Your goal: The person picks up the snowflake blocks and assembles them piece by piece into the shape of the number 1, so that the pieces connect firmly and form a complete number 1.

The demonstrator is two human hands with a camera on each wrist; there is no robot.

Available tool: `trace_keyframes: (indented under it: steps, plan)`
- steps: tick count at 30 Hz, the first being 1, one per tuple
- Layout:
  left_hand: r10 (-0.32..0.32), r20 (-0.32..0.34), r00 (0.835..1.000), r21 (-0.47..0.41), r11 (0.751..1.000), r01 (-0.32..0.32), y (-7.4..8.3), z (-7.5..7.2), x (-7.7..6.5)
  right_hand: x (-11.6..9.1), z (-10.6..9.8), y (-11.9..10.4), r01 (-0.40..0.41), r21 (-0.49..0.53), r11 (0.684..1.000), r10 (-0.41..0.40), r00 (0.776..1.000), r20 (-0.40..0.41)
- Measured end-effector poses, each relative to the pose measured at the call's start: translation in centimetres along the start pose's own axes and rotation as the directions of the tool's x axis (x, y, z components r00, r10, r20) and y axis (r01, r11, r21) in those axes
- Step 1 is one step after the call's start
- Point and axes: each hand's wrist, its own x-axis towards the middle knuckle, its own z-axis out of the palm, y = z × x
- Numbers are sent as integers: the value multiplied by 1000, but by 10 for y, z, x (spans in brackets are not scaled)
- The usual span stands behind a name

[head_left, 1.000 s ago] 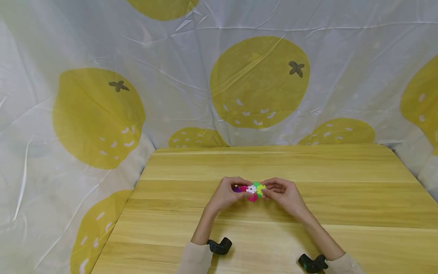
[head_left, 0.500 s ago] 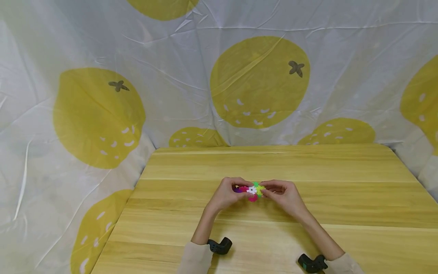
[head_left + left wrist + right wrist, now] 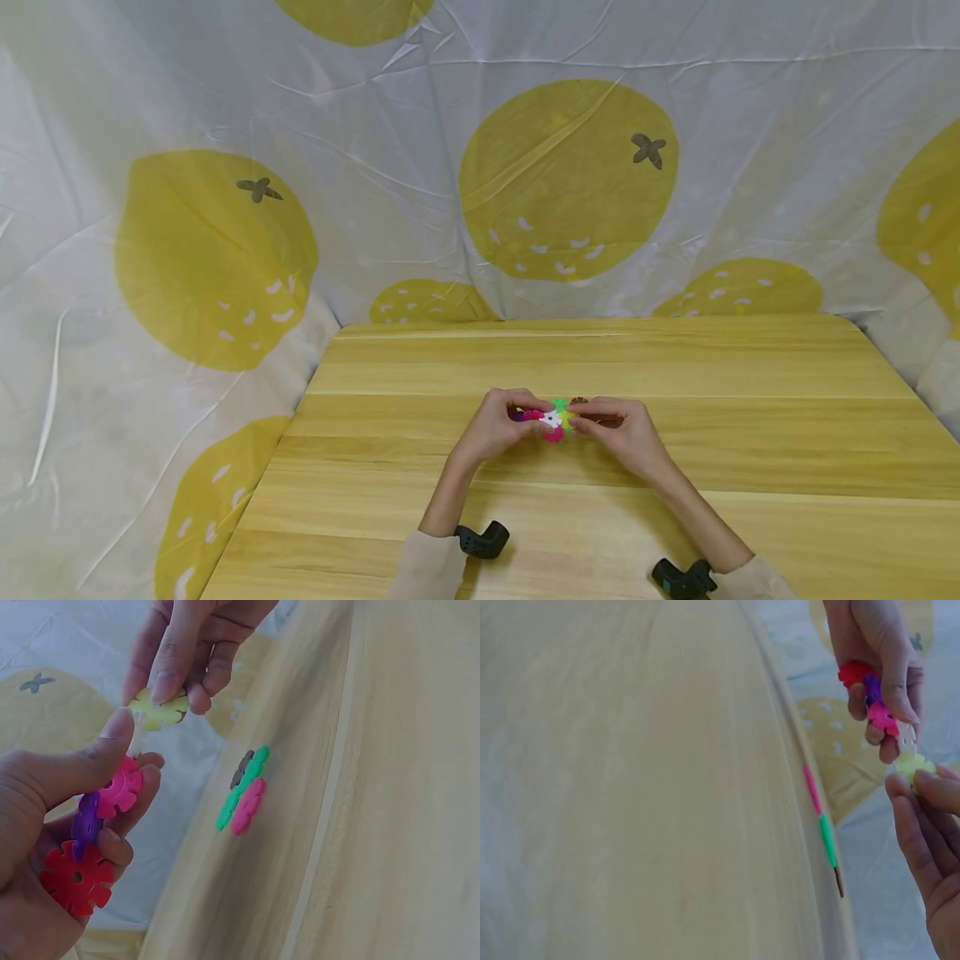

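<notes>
My left hand (image 3: 495, 427) holds a short chain of plastic snowflake discs above the table. In the left wrist view the chain runs from a red disc (image 3: 76, 879) through a purple disc (image 3: 86, 819) and a pink disc (image 3: 122, 789) to a white disc (image 3: 137, 740) by the thumb tip. Thumb and forefinger of my right hand (image 3: 628, 432) pinch a yellow disc (image 3: 159, 714), its edge right at the white one. The right wrist view shows the yellow disc (image 3: 913, 766) lined up with the chain, partly covered by fingertips.
Below the hands, loose discs lie flat on the wooden table (image 3: 750, 433): green discs (image 3: 255, 769), a pink one (image 3: 248, 807) and a brown one (image 3: 241, 771). Behind the table hangs a lemon-print cloth (image 3: 420, 192). Each wrist carries a black camera.
My right hand has shifted slightly left with the yellow disc, closer in to the white one. The brown disc on the table now shows behind its fingers. My left hand stays nearly still.
</notes>
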Motion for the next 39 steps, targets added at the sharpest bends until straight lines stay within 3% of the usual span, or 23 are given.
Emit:
trace_keyframes:
  steps: [10,17,29,33,39]
  plan:
    - [9,4,1000,-26,1000,-9,-4,2,1,0,-2,1,4,-4,1000,-4,1000,29]
    - [8,44,999,-38,999,-6,-5,2,1,1,-2,0,13,-34,999,-11,999,41]
    - [-11,28,1000,-43,999,12,-3,-8,-2,0,-2,-4,-82,39,996,81,996,34]
    - [-9,47,999,-35,999,11,-4,-9,-1,0,-4,-6,-81,105,991,75,995,61]
    - [-26,65,998,13,1000,25,-1,-7,-1,1,-7,-5,-66,124,990,55,995,84]
